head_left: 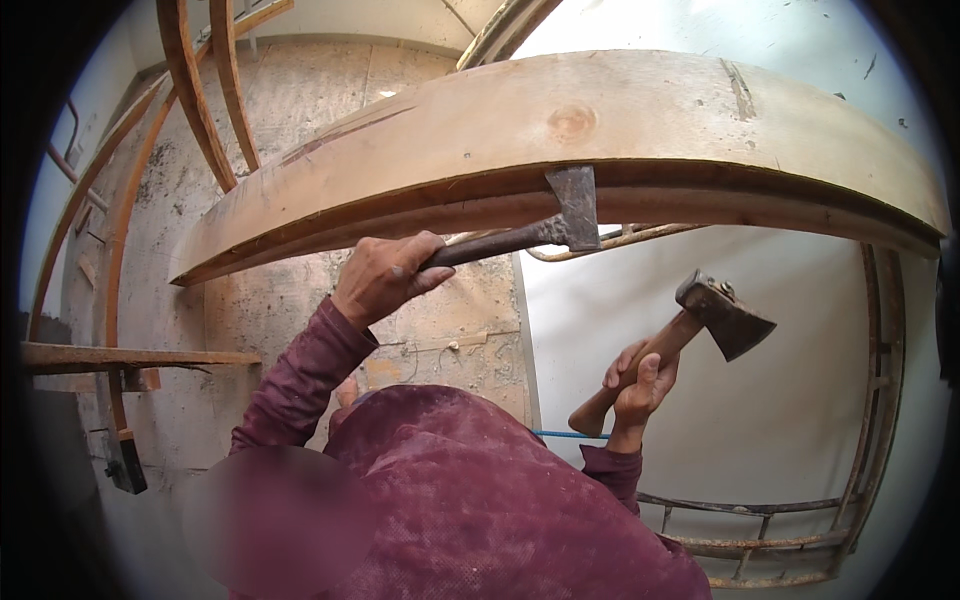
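My left hand [390, 275] grips the dark handle of a tool with a flat, worn steel blade [575, 210]. Its blade rests against the lower edge of a long pale plywood beam [650, 110], which crosses the view and looks curved through the lens. Lower and to the right, my right hand [640, 385] holds a hatchet [725, 315] by its wooden handle, the dark head raised below the beam and clear of the left tool.
Curved timber pieces [190, 90] and a horizontal board [150, 358] stand at the left over a dusty floor [250, 310]. Rusty metal scaffold frames [880, 350] are at the right in front of a white surface [780, 430]. A thin blue line [570, 434] runs behind my right hand.
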`<state>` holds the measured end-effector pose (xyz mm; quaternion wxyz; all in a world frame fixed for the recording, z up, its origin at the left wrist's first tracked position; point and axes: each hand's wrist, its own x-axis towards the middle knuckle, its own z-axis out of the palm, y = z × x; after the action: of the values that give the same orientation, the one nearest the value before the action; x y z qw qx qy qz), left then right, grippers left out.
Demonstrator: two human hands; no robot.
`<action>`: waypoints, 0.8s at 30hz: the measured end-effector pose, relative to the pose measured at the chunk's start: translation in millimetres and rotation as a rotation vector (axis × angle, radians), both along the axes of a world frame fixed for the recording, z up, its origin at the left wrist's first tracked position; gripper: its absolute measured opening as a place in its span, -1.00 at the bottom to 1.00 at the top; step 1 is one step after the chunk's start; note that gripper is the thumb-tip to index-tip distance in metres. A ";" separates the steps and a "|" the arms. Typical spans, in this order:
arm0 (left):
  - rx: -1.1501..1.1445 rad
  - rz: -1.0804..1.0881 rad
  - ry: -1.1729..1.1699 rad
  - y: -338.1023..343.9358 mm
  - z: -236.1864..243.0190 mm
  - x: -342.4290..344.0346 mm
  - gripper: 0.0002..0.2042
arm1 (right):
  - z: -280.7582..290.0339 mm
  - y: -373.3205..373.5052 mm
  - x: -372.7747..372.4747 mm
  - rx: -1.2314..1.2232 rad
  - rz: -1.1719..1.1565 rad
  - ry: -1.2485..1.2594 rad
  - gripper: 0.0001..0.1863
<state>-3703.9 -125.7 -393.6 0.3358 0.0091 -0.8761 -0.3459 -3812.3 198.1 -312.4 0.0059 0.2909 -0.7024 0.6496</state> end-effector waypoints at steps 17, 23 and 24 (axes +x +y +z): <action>0.032 0.085 0.028 29.7 -11.1 -1.4 -0.77 | -0.7 1.1 12.1 -0.081 0.207 0.024 -0.58; -0.019 0.229 0.110 45.2 -17.2 -7.4 -0.79 | -19.1 7.1 -4.4 -0.139 0.237 0.014 -0.53; -0.048 0.270 0.106 45.4 -15.5 -5.9 -0.79 | -26.3 6.8 -9.1 -0.132 0.248 0.035 -0.51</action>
<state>-3709.8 -80.3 -409.1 0.4251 0.1008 -0.8560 -0.2763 -3821.4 204.9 -338.8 -0.0428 0.3856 -0.6165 0.6851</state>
